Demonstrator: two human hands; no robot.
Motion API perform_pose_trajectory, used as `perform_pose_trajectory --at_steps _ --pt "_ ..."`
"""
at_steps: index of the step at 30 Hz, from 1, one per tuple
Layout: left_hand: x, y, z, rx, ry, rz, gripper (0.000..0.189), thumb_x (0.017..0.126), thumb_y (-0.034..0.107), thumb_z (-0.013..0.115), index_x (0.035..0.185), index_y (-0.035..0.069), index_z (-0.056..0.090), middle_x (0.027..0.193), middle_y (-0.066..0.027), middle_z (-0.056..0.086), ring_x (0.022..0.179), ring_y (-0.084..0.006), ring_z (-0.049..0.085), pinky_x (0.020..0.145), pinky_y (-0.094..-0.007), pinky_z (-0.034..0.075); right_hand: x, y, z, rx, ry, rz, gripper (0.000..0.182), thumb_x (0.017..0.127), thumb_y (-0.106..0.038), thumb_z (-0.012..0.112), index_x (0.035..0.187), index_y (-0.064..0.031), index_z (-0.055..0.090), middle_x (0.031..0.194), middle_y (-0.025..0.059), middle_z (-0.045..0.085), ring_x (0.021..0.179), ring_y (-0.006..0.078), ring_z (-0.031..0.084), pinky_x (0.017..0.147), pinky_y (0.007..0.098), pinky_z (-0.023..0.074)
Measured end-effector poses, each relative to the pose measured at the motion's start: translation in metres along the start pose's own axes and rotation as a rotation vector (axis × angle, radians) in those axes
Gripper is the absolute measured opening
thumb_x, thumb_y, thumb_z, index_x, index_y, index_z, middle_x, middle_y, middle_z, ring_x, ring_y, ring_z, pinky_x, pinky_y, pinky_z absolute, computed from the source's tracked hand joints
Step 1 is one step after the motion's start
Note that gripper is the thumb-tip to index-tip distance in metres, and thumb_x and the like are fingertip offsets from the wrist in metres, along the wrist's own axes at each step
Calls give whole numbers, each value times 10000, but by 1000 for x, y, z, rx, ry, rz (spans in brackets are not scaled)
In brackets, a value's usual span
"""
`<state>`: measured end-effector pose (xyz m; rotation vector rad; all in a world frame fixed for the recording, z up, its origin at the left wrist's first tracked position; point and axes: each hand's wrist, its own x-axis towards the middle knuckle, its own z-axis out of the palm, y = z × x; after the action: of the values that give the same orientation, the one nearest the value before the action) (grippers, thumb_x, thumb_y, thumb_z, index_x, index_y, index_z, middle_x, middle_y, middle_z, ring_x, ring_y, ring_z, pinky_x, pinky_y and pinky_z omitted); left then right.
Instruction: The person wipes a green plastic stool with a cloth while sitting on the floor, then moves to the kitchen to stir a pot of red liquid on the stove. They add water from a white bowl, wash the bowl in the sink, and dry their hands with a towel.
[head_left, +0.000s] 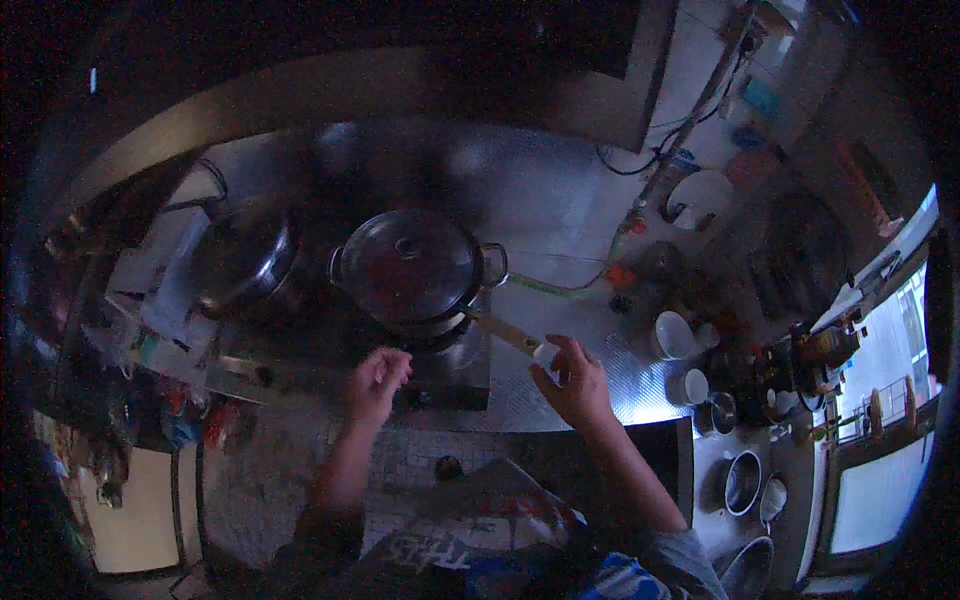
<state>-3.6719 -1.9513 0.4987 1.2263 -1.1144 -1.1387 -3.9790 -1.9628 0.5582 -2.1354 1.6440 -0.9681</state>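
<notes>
A lidded cooking pot (409, 266) with two metal loop handles stands on the dark hob (360, 349). Its lid appears to be glass with a round knob. A long pale handle (506, 331) with a white end sticks out from the pot's lower right side. Where it is fixed is too dark to tell. Around the white end are the thumb and fingers of my right hand (574, 379), and whether they grip it is unclear. My left hand (381, 375), blurred, hovers before the hob's front edge with fingers curled and no object visible in it.
A shiny dark pan or lid (244, 255) is left of the pot. A green hose (551, 285) runs rightward across the counter (555, 232). White bowls (673, 335) and cups crowd the right side. Metal pans (742, 482) lie lower right. A range hood (300, 82) overhangs the back.
</notes>
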Motion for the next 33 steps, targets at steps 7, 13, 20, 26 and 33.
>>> perform_pose_trajectory --at_steps 7,13,20,26,33 --pt "-59 -92 47 -38 -308 -186 155 936 199 635 984 52 632 887 -6 631 809 -75 580 717 -242 477 -67 59 3 1 -106 260 480 798 -145 765 1214 -36 550 773 97 629 640 177 623 594 320 507" --pt "-74 -110 80 38 -418 -159 138 935 172 636 981 42 619 867 -3 628 816 -85 588 740 -251 485 -121 81 -10 63 -290 310 392 843 -133 683 1203 -41 560 871 138 637 797 247 655 701 361 520" --pt "-68 -88 129 61 -375 -133 110 928 155 644 922 46 626 806 30 597 724 -52 530 652 -224 440 -167 78 -47 228 -484 294 243 891 -180 624 1074 -21 600 997 214 638 940 381 636 795 431 521" --pt "-107 -89 214 234 -457 -115 134 921 174 652 945 42 641 822 12 616 738 -65 552 679 -236 461 -268 145 -94 133 -423 336 268 868 -203 646 1057 -18 605 992 221 634 940 416 622 786 456 519" --pt "-186 -96 350 224 -682 -169 156 906 177 668 960 32 644 829 10 628 746 -77 566 694 -249 475 -371 207 -163 75 -504 679 421 838 -318 691 1100 -8 581 1052 233 634 982 413 620 832 461 514"
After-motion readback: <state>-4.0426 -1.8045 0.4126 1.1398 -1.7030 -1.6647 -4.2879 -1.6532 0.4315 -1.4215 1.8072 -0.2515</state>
